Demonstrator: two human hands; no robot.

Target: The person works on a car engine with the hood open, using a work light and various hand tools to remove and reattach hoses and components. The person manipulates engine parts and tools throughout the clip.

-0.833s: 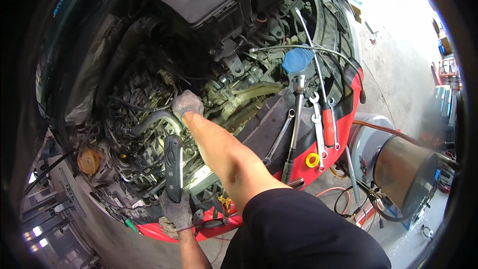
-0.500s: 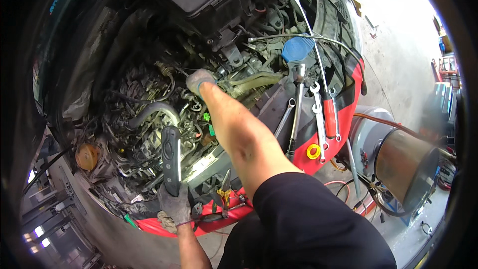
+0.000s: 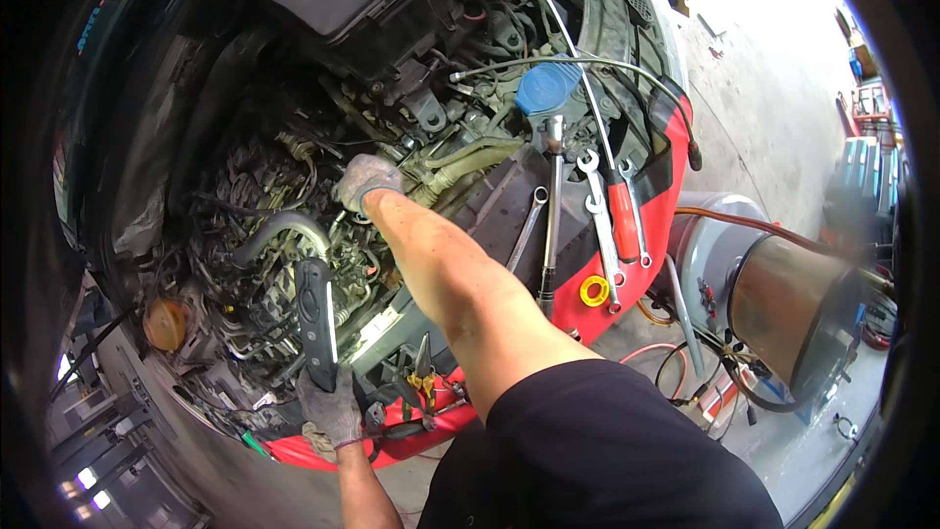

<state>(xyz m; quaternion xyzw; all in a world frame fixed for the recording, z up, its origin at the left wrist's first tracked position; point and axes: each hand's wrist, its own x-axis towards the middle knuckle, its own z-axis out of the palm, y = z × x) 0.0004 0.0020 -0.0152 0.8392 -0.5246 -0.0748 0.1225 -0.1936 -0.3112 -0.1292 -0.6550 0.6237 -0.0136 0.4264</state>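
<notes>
My left hand (image 3: 331, 409), in a grey glove, is closed around the lower end of a black work light (image 3: 314, 318) with a lit strip along its side. The light stands over the near part of the engine (image 3: 284, 289), shining onto it. My right hand (image 3: 370, 182), also gloved, reaches deep into the engine bay, beside a pale pipe (image 3: 460, 167) and below a metal bracket (image 3: 428, 114). Its fingers point down among the parts and are hidden, so I cannot see what they touch.
Along the red bumper (image 3: 651, 225) lie a ratchet (image 3: 554, 206), several wrenches, a red-handled long tool (image 3: 623, 216) and a yellow ring (image 3: 593, 291). Yellow-handled pliers (image 3: 423, 387) sit near the front edge. A blue cap (image 3: 547, 86) and a bendable rod (image 3: 587, 60) are farther off. A drum-like tank (image 3: 798, 309) stands at right.
The view has shifted, so the scene sits farther left. My right hand has drawn slightly toward me within the engine bay. My left hand still holds the work light.
</notes>
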